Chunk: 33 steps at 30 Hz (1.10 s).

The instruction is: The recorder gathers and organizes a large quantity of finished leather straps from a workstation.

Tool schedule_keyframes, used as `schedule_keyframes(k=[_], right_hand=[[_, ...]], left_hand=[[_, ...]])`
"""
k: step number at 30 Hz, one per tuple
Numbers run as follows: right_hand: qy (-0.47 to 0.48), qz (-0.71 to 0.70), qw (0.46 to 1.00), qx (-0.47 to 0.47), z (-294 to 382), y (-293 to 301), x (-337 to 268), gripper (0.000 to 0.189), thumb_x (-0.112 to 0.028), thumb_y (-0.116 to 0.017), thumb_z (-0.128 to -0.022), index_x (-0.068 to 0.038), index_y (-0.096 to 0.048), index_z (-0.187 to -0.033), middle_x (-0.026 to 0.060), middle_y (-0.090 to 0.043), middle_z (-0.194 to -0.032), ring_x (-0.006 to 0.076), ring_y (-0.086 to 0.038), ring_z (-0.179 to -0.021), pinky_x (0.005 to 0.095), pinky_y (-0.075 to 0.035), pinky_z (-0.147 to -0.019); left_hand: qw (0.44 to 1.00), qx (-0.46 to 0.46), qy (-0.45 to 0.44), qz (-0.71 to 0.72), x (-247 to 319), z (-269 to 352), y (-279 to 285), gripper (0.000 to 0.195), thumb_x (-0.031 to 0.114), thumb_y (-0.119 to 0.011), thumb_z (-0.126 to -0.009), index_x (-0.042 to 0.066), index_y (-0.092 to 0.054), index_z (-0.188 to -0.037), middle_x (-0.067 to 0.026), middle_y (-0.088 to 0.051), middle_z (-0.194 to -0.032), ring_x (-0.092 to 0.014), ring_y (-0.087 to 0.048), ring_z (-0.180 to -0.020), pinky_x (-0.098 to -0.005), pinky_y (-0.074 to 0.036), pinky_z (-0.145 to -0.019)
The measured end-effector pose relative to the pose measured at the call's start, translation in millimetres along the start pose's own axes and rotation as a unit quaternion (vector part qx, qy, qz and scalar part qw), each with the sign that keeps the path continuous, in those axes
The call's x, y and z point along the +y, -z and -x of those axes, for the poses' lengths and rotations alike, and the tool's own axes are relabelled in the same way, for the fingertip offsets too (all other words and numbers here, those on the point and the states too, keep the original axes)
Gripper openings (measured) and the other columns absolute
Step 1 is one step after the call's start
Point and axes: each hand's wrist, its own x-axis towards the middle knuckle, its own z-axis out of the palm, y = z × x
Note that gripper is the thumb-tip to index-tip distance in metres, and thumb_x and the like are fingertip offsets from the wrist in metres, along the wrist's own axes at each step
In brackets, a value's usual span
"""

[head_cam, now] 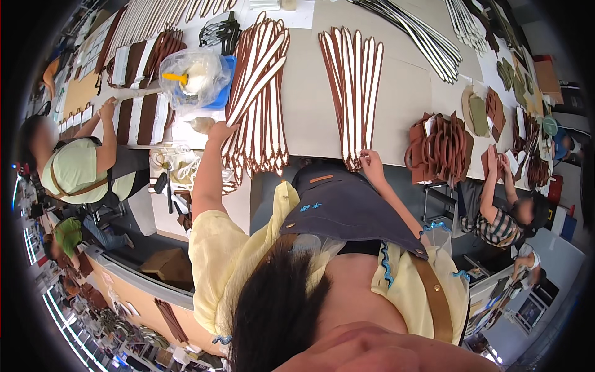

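Observation:
My left hand (222, 132) is closed on the near end of a white strip with brown edges (258, 88), which lies slantwise across a pile. That pile of similar brown-and-white strips (260, 135), with pointed ends, reaches the table's front edge. A smaller fanned bundle of the same strips (351, 93) lies to its right. My right hand (373, 166) is at this bundle's near end, fingertips against the outermost strips. Whether the fingers pinch one is unclear.
Left of the pile, a plastic-lined blue tray (228, 83) holds white paste and a yellow-handled spreader (175, 78). Brown leather-like pieces (439, 146) are stacked at right. Dark strips (418, 42) lie farther back. Co-workers stand at left (79, 162) and sit at right (504, 218).

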Motion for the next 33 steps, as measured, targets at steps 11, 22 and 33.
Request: schedule_keyframes(k=[11, 22, 33], right_hand=[[-0.065, -0.269, 0.951, -0.134, -39, 6, -76, 0.031, -0.023, -0.057, -0.091, 0.000, -0.055, -0.112, 0.0116, -0.061, -0.104, 0.0180, -0.062, -0.090, 0.0289, -0.050, -0.079], [-0.223, -0.268, 0.894, -0.283, -57, -62, -122, 0.040, -0.037, -0.047, -0.094, -0.001, -0.056, -0.106, 0.0089, -0.061, -0.094, 0.0165, -0.063, -0.080, 0.0331, -0.055, -0.071], [-0.286, -0.334, 0.812, -0.384, -38, -29, -109, 0.029, -0.019, -0.043, -0.094, 0.000, -0.053, -0.113, 0.0137, -0.063, -0.099, 0.0205, -0.064, -0.090, 0.0342, -0.054, -0.078]], left_hand=[[0.647, -0.375, -0.074, 0.660, 103, 62, 55, 0.040, 0.030, -0.060, -0.088, 0.003, -0.055, -0.117, -0.0052, -0.064, -0.096, -0.016, -0.061, -0.081, -0.0300, -0.051, -0.075], [0.548, -0.301, -0.029, 0.780, 242, 91, -108, 0.038, 0.024, -0.035, -0.098, -0.002, -0.051, -0.119, -0.0149, -0.059, -0.113, -0.026, -0.059, -0.101, -0.0406, -0.047, -0.090], [0.502, -0.300, 0.108, 0.804, 242, 88, -124, 0.041, 0.029, -0.030, -0.100, -0.001, -0.047, -0.122, -0.0163, -0.058, -0.115, -0.030, -0.057, -0.105, -0.0448, -0.046, -0.093]])
